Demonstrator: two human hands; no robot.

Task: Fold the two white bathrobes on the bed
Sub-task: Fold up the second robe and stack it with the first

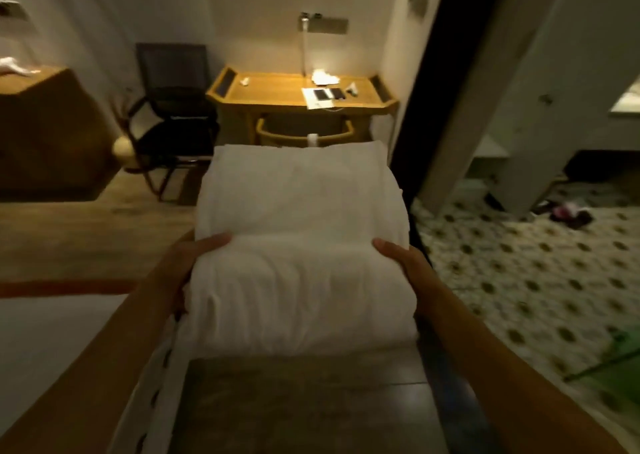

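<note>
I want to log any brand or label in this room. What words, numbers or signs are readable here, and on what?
None can be read.
Folded white bathrobes: no label shows.
Papers and dark flat items on the desk: too small and blurred to read.
Wall plate: blurred, no legible marking.

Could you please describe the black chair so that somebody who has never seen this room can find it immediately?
Find the lit wooden desk against the far wall, beyond the folded white bundle held in both hands. The black chair stands just left of the desk. Unlike the wooden chair tucked under the desk, it is black, with a tall mesh-like back and armrests.
</note>
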